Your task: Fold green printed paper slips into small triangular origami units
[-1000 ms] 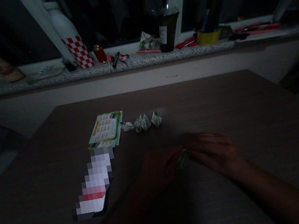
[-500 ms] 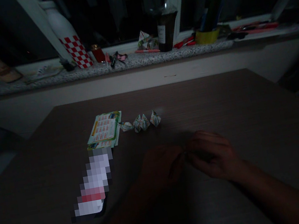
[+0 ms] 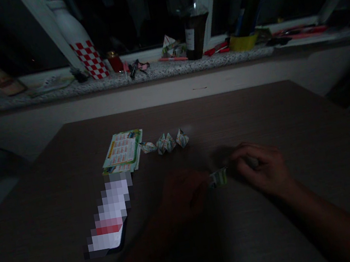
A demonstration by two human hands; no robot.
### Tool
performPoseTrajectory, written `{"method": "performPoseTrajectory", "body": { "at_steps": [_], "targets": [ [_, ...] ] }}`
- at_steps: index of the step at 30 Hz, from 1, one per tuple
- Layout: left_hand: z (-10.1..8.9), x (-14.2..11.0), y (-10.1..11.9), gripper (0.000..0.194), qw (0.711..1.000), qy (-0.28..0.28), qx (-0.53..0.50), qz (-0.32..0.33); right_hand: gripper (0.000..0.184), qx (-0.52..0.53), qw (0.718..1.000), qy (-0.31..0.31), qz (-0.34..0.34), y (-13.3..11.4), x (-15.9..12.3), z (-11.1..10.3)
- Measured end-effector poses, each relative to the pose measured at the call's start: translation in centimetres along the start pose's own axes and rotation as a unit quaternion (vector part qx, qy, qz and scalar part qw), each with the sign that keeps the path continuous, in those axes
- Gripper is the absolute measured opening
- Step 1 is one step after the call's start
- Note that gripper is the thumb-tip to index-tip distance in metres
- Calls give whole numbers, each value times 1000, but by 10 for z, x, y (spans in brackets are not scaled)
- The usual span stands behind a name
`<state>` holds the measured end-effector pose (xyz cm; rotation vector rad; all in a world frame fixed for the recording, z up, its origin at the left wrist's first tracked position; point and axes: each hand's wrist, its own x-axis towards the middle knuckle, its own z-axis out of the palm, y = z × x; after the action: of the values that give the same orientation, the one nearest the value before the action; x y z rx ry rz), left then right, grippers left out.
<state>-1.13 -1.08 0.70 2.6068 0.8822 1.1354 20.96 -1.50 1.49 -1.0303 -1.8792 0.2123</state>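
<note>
Nearest, right of the phone (image 3: 112,219), the left hand (image 3: 186,192) has its grip closed on the green paper piece (image 3: 218,178); the right hand (image 3: 262,167), grip narrow, hovers farther right of the phone. Beyond the phone lie stacked printed sheets (image 3: 122,149) on the bench (image 3: 244,119).

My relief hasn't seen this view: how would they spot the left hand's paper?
On the brown table, look just right of the left hand. The small greenish paper pokes out from its fingers. It is held and looks flat, while the pointed folded papers lie beyond.
</note>
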Motion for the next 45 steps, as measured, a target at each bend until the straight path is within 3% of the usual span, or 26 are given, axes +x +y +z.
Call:
{"method": "performPoseTrajectory", "body": {
  "at_steps": [7, 12, 21, 32, 34, 39, 45],
  "targets": [
    [1, 0, 5, 13, 998, -10, 6, -66, 9, 32, 999, -39, -21, -2, -5, 5],
    [5, 0, 5, 12, 996, 14, 24, -85, 20, 33, 999, 19, -31, -5, -7, 13],
    [4, 1, 5, 15, 989, -3, 10, -148, 22, 65, 997, -7, -46, -6, -9, 15],
    [6, -1, 7, 6, 994, -8, -44, -101, 19, 75, 995, -32, -56, -2, -10, 16],
    [5, -2, 8, 12, 993, -20, -61, -97, 18, 77, 994, -46, -68, -1, -10, 16],
    [0, 0, 6, 57, 992, -78, -84, -60, 16, 82, 987, -80, -115, 0, -8, 15],
    [-5, 2, 6, 67, 990, -105, -88, -45, 16, 74, 983, -89, -144, -2, -4, 12]
  ]
}}
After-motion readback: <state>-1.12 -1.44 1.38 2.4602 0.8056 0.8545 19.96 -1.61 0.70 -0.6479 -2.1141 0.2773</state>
